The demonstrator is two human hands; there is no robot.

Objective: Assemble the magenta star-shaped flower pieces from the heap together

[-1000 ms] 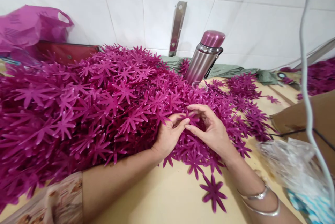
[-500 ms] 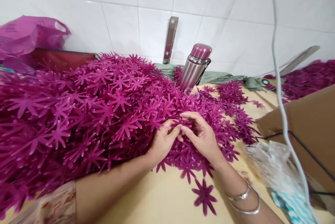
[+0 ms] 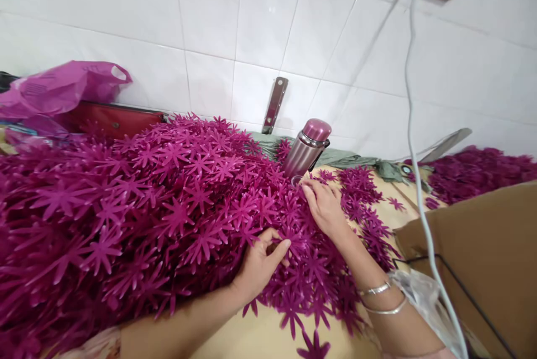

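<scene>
Many purple star-shaped flower pieces [image 3: 201, 197] with narrow petals lie heaped across the table. My left hand [image 3: 262, 264] is low at the heap's front, its thumb and fingers closed on one flower piece [image 3: 297, 240]. Farther back, my right hand [image 3: 325, 208] has its fingers bent together at the near side of a small clear cup [image 3: 296, 179]. Whatever its fingertips hold, if anything, is hidden. Just behind the cup stands a steel thermos flask [image 3: 300, 156] with a purple lid. Two silver bangles circle my right wrist.
A cardboard box [image 3: 474, 247] and a clear plastic bag [image 3: 419, 292] are at the right. A white cable [image 3: 413, 124] hangs from a wall socket. Against the tiled wall are a metal bracket [image 3: 276, 104], a red case [image 3: 121, 120] and a purple bag [image 3: 67, 88].
My right hand has parted from the left and moved back to the clear cup. The left stays at the front of the heap. The view has tilted upward, showing the wall socket.
</scene>
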